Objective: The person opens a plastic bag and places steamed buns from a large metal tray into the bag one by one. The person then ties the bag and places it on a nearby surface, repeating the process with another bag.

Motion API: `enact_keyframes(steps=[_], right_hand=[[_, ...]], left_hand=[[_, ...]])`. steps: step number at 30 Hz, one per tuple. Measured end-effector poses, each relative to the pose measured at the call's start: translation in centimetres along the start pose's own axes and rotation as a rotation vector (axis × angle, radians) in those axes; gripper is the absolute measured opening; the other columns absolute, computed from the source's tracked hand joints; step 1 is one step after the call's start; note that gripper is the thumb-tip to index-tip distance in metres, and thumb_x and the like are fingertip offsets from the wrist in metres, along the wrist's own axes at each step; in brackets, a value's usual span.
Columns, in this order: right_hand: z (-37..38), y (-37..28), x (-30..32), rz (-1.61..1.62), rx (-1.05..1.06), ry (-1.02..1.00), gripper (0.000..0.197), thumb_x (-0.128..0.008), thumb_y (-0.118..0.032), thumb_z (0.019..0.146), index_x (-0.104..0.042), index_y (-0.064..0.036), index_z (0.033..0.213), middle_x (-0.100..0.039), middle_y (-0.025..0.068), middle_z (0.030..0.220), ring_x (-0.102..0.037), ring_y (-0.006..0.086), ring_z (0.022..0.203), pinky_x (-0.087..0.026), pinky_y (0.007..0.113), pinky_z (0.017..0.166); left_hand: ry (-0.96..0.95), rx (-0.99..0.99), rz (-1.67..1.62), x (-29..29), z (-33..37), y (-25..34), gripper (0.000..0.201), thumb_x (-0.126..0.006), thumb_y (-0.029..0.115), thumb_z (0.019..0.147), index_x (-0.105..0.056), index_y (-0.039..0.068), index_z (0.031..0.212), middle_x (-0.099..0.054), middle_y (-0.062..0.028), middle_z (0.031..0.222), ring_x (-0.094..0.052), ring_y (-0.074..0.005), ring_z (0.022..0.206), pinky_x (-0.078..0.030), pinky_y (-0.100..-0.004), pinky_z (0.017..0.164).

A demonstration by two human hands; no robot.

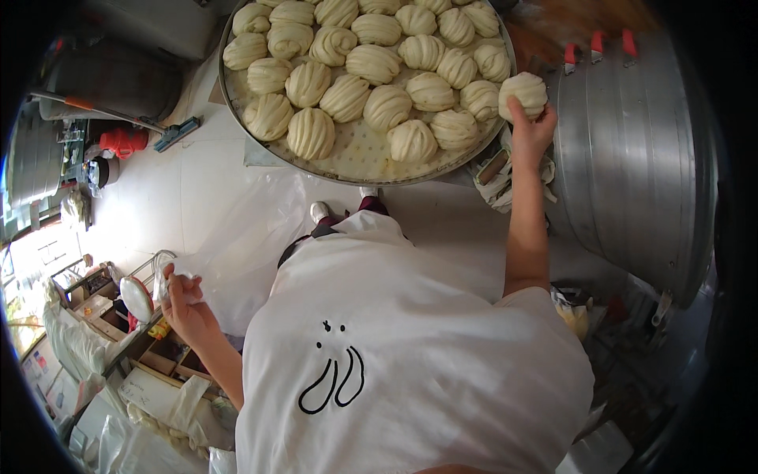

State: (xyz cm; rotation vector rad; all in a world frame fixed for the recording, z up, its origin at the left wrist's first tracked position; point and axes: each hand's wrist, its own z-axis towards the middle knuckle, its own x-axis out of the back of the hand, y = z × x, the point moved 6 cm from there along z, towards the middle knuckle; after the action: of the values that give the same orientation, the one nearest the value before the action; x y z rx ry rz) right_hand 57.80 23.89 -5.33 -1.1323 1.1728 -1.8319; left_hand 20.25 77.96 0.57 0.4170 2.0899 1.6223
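My right hand (pixel 530 126) grips a twisted dough bun (pixel 523 95) at the steamer tray (pixel 237 107) rim, placing it; next it needs an empty spot. My left hand (pixel 183 304) pinches a dough scrap (pixel 183 278).

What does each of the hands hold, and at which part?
The right hand holds a dough bun from below, at the tray's rim. The left hand pinches a small white piece; what it is cannot be told.
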Motion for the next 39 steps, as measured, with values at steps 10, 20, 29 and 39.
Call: enact_keyframes(steps=[10,20,29,39], right_hand=[[5.3,-2.1,-6.3,-0.238,0.175,-0.161,0.069,-0.08,-0.034,0.074,-0.049,-0.0001,0.126,-0.055,0.0124,0.121,-0.056,0.0259,0.109,-0.046,0.036,0.092],[-0.5,-4.0,-18.4,1.249,-0.671,-1.102,0.062,-0.049,-0.039,0.094,-0.038,-0.0002,0.141,-0.045,0.0171,0.142,-0.048,0.0363,0.126,-0.047,0.042,0.097],[4.7,-1.7,-19.1,-0.231,0.242,-0.731,0.072,-0.078,-0.017,0.075,-0.041,-0.0035,0.136,-0.049,0.016,0.137,-0.049,0.0343,0.125,-0.045,0.042,0.1],[7.0,-2.3,-16.3,-0.397,0.417,-0.566,0.073,-0.079,-0.018,0.075,-0.043,-0.0077,0.137,-0.05,0.0158,0.134,-0.049,0.0338,0.123,-0.044,0.043,0.1]], left_hand=[[-0.019,-0.127,0.058,0.2,-0.9,4.0,0.022,-0.056,0.012,0.096,-0.061,-0.002,0.113,-0.057,-0.0013,0.068,-0.043,-0.0067,0.052,-0.047,-0.0298,0.074],[0.002,-0.172,0.068,-0.9,-2.3,3.7,0.021,-0.056,0.01,0.096,-0.061,-0.003,0.111,-0.054,-0.0011,0.067,-0.044,-0.0065,0.052,-0.049,-0.0279,0.072],[0.071,-0.199,0.058,0.1,-3.8,3.5,0.021,-0.057,0.01,0.096,-0.062,-0.004,0.11,-0.055,-0.0014,0.067,-0.044,-0.0062,0.052,-0.049,-0.0259,0.07],[0.119,-0.192,0.068,0.9,-4.2,3.1,0.021,-0.058,0.011,0.095,-0.062,-0.003,0.11,-0.056,-0.0021,0.068,-0.045,-0.007,0.052,-0.048,-0.025,0.069]])
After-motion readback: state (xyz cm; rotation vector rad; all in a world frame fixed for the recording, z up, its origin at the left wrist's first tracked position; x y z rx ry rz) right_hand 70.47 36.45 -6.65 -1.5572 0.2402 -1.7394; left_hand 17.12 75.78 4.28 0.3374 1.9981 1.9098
